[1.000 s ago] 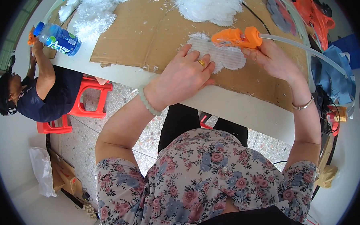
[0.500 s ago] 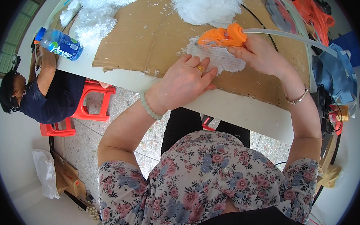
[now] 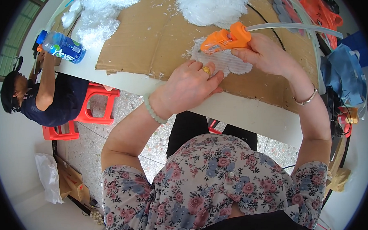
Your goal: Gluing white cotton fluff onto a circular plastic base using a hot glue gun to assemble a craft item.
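Orange glue gun (image 3: 226, 40) is gripped in right hand (image 3: 269, 55), nozzle (image 3: 200, 51) held at left side of white ribbed piece (image 3: 234, 64) on cardboard (image 3: 148, 42). Piece apparently steadied by curled left hand (image 3: 189, 84); pinch can't be told. Likely gluing; steady nozzle aim called for.

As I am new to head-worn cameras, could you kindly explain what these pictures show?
There is no machine here: a person works with two bare hands, seen from a wide fisheye camera worn on the head and looking down, which bends straight edges. The right hand holds an orange glue gun with a clear stick at its back. The left hand rests at the near edge of a white patch. Beneath is brown cardboard on a white table. A white fluffy pile lies beyond; a bottle and another person are at left.
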The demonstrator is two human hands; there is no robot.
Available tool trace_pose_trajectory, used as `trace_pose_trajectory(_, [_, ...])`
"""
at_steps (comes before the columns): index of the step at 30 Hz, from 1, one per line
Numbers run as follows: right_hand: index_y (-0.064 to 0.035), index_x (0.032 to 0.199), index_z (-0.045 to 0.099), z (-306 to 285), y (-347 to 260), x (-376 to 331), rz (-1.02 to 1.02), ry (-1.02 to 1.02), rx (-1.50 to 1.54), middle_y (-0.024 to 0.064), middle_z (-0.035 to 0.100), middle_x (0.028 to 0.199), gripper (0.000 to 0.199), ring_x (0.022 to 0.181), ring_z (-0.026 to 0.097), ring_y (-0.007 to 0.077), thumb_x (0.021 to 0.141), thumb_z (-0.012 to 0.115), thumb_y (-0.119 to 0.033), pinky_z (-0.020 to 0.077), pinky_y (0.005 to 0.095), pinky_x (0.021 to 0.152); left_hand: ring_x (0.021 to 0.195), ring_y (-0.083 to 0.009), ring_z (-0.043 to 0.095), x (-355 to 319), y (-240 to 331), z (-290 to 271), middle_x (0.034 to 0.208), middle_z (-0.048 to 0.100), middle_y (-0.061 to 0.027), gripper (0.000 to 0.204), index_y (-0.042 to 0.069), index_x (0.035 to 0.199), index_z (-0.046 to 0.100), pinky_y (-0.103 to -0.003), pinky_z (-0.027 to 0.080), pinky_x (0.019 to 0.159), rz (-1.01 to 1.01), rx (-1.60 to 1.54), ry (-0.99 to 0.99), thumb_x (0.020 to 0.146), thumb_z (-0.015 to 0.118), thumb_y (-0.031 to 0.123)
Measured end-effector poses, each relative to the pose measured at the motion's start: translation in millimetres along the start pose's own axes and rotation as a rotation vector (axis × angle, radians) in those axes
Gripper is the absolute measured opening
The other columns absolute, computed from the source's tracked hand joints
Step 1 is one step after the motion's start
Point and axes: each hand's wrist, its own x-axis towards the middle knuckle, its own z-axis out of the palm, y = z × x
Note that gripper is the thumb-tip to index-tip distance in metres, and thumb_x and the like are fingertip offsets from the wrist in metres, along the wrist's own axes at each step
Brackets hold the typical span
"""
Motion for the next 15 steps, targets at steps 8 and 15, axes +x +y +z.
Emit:
trace_pose_trajectory(8, [0.0013,0.097,0.056,0,10,2,0.037,0.058,-0.069,0.0153,0.054,0.07,0.034,0.064,0.048,0.0281,0.089,0.054,-0.031,0.0412,0.0364,0.061,0.065,-0.0201,0.056,0,2,-1,0.074,0.057,-0.0045,0.029,0.008,0.091,0.061,-0.031,0.047,0.062,-0.005,0.012,0.015,0.074,0.066,0.03])
trace_pose_trajectory(15, [0.001,0.098,0.056,-1,-2,-1,0.018,0.022,-0.1,0.0142,0.053,0.071,0.032,0.064,0.048,0.0259,0.09,0.053,-0.03,0.0415,0.0349,0.061,0.069,-0.0196,0.056,0,-1,-3,0.071,0.057,-0.0045,0.03,0.006,0.091,0.06,-0.031,0.046,0.064,0.016,-0.033,0.045,0.072,0.068,0.028])
